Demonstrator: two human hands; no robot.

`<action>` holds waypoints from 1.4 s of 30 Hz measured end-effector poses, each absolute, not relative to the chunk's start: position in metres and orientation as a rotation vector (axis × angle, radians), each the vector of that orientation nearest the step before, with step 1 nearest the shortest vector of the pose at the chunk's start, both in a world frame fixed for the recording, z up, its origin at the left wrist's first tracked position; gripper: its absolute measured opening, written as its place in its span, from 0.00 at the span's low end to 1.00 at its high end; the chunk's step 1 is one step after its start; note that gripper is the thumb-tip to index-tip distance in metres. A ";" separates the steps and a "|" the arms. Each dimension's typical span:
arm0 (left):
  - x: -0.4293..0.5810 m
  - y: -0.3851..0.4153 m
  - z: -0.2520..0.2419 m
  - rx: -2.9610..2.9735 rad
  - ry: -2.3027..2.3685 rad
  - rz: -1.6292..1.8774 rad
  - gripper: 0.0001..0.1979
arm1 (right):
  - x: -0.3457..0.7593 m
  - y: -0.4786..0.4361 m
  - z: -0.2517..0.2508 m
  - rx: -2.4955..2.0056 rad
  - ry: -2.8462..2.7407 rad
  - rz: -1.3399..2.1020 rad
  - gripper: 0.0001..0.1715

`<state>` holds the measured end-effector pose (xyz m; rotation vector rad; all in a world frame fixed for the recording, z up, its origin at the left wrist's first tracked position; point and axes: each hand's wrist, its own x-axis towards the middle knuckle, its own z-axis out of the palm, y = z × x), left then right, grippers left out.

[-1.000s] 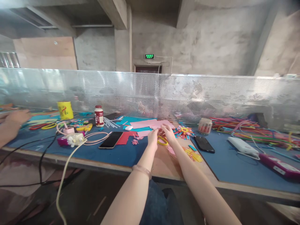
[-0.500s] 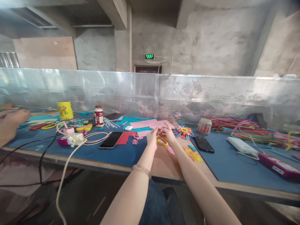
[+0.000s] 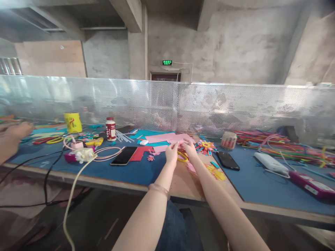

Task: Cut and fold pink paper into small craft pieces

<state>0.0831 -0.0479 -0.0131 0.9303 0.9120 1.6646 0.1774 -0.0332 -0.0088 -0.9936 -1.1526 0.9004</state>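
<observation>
My left hand [image 3: 171, 153] and my right hand [image 3: 188, 148] meet over the table's middle, fingers pinched together on a small pink paper piece [image 3: 180, 142]. Yellow-handled scissors [image 3: 181, 157] lie just under and between the two hands. Pink paper sheets [image 3: 162, 138] and red paper [image 3: 141, 152] lie to the left of my hands. A multicoloured paper flower [image 3: 205, 145] sits right of my right hand. Yellow paper scraps [image 3: 216, 173] lie beside my right forearm.
Two black phones [image 3: 123, 155] [image 3: 228, 160] lie on the blue mat. A red-capped bottle [image 3: 110, 129], a yellow tin [image 3: 73, 122], a glue gun with cables [image 3: 81, 155], a white power bank [image 3: 269, 162] and coloured strips [image 3: 282, 144] surround them. Another person's hand [image 3: 13, 134] works at far left. A perforated metal screen [image 3: 167, 104] backs the table.
My two hands have drawn slightly closer together over the scissors, pinching the pink piece. The other person's hand at far left shifted a little.
</observation>
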 end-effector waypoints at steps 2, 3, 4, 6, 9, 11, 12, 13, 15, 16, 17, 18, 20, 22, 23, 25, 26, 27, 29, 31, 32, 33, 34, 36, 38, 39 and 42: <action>0.081 -0.046 -0.014 0.903 0.938 1.688 0.05 | 0.177 -0.030 -0.011 -0.965 -1.165 0.891 0.28; 0.080 -0.044 -0.014 0.888 0.949 1.698 0.06 | 0.177 -0.030 -0.011 -0.949 -1.175 0.894 0.29; 0.079 -0.044 -0.015 0.874 0.958 1.707 0.06 | 0.177 -0.029 -0.012 -0.930 -1.187 0.899 0.30; 0.078 -0.042 -0.015 0.847 0.969 1.723 0.06 | 0.177 -0.029 -0.012 -0.891 -1.211 0.901 0.32; 0.079 -0.042 -0.015 0.820 0.974 1.742 0.05 | 0.176 -0.030 -0.012 -0.873 -1.235 0.868 0.31; 0.080 -0.043 -0.015 0.813 0.972 1.751 0.03 | 0.176 -0.030 -0.012 -0.883 -1.247 0.846 0.29; 0.080 -0.043 -0.015 0.812 0.971 1.753 0.02 | 0.176 -0.030 -0.012 -0.885 -1.251 0.843 0.28; 0.080 -0.043 -0.015 0.812 0.969 1.754 0.01 | 0.176 -0.030 -0.012 -0.881 -1.255 0.845 0.27; 0.080 -0.043 -0.016 0.809 0.967 1.750 0.02 | 0.177 -0.030 -0.012 -0.865 -1.258 0.855 0.24; 0.080 -0.042 -0.016 0.804 0.964 1.747 0.03 | 0.177 -0.029 -0.013 -0.856 -1.264 0.862 0.22; 0.080 -0.042 -0.017 0.798 0.961 1.745 0.03 | 0.178 -0.029 -0.013 -0.851 -1.281 0.865 0.21; 0.080 -0.042 -0.017 0.789 0.956 1.742 0.03 | 0.178 -0.029 -0.013 -0.854 -1.313 0.850 0.20; 0.080 -0.041 -0.017 0.766 0.943 1.738 0.03 | 0.179 -0.028 -0.013 -0.882 -1.399 0.775 0.19; 0.080 -0.040 -0.017 0.732 0.930 1.734 0.03 | 0.179 -0.028 -0.013 -0.920 -1.473 0.679 0.18; 0.080 -0.040 -0.017 0.710 0.924 1.734 0.04 | 0.179 -0.028 -0.012 -0.934 -1.493 0.642 0.17; 0.080 -0.039 -0.016 0.658 0.913 1.735 0.06 | 0.178 -0.029 -0.011 -0.947 -1.512 0.595 0.15; 0.080 -0.039 -0.016 0.631 0.906 1.734 0.07 | 0.178 -0.030 -0.010 -0.968 -1.540 0.546 0.15; 0.079 -0.040 -0.015 0.605 0.898 1.732 0.07 | 0.177 -0.032 -0.009 -1.001 -1.581 0.475 0.16; 0.079 -0.041 -0.015 0.555 0.879 1.726 0.07 | 0.177 -0.036 -0.008 -1.083 -1.686 0.286 0.17; 0.078 -0.042 -0.014 0.514 0.858 1.719 0.06 | 0.177 -0.039 -0.008 -1.129 -1.783 0.103 0.18; 0.078 -0.043 -0.013 0.498 0.845 1.718 0.06 | 0.177 -0.039 -0.008 -1.125 -1.812 0.046 0.18; 0.078 -0.044 -0.012 0.484 0.832 1.717 0.05 | 0.178 -0.038 -0.009 -1.109 -1.837 0.003 0.18; 0.078 -0.045 -0.011 0.473 0.820 1.717 0.05 | 0.179 -0.037 -0.009 -1.087 -1.858 -0.030 0.18; 0.078 -0.047 -0.008 0.456 0.794 1.715 0.05 | 0.182 -0.033 -0.011 -1.040 -1.894 -0.076 0.19; 0.078 -0.049 -0.006 0.446 0.768 1.709 0.05 | 0.185 -0.030 -0.013 -0.997 -1.928 -0.107 0.19; 0.078 -0.050 -0.005 0.445 0.754 1.708 0.06 | 0.186 -0.029 -0.014 -0.980 -1.945 -0.118 0.19; 0.079 -0.050 -0.006 0.459 0.711 1.700 0.08 | 0.188 -0.027 -0.015 -0.955 -1.965 -0.149 0.22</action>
